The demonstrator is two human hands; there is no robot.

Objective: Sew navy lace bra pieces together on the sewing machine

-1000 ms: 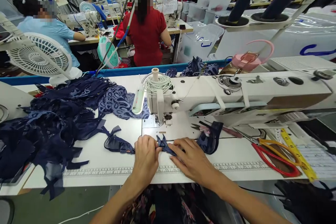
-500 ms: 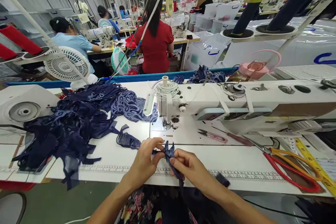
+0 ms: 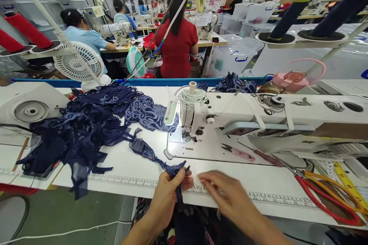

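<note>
A navy lace piece (image 3: 175,170) is pinched between the thumb and fingers of the left hand (image 3: 168,193) at the near edge of the worktop (image 3: 258,183), in front of the sewing machine (image 3: 258,116). One end of the piece hangs down past the worktop edge below the hand, while the other end trails back across the worktop toward the left of the sewing machine's needle area, where a sheer cup-shaped part (image 3: 139,146) lies flat. The right hand (image 3: 230,199) is held just beside the left, to the front of the sewing machine, with fingers spread loosely open and nothing gripped; it is blurred, and whether the worktop is touched cannot be told. A printed ruler strip (image 3: 120,180) is seen along the worktop's near edge under both hands.

To the left of the sewing machine, a heap of navy fabric (image 3: 86,130) is piled. On the machine bed, thread snips (image 3: 237,152) with a pink handle are laid, and further right of the sewing machine large scissors (image 3: 324,185) with red and orange handles rest. Behind the sewing machine, a white fan (image 3: 76,65) stands, and a person in a red top (image 3: 178,46) is seated facing away.
</note>
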